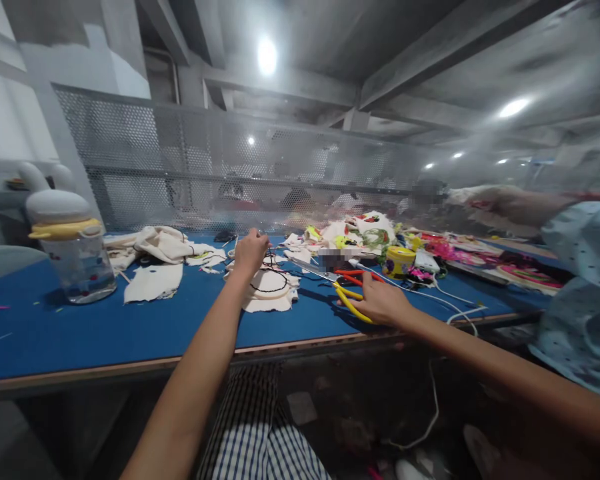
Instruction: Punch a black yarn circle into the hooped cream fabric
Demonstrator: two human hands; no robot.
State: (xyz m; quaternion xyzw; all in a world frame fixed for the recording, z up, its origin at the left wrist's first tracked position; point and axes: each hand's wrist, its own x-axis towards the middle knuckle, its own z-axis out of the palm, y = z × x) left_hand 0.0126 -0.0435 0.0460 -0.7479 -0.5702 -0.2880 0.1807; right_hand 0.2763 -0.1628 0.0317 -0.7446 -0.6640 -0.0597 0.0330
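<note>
My left hand (251, 253) is closed in a pinch above a piece of cream cloth (267, 303). Black yarn (269, 289) runs from its fingers down onto the cloth, where it lies in a curve. A round hoop outline shows on that cloth, partly hidden by my forearm. My right hand (380, 300) is wrapped around the handles of a pair of scissors (349, 300), one handle red-orange and the other yellow. The scissor blades are parted and point left toward the cloth, apart from the yarn.
A rabbit-eared water bottle (83, 260) stands at the left of the blue table (180, 333). Cream cloth pieces (155, 283) lie beside it. Behind the scissors are a heap of scraps (365, 230), a yellow tub (399, 261) and a white cable (443, 303). Another person's sleeve (580, 287) is at right.
</note>
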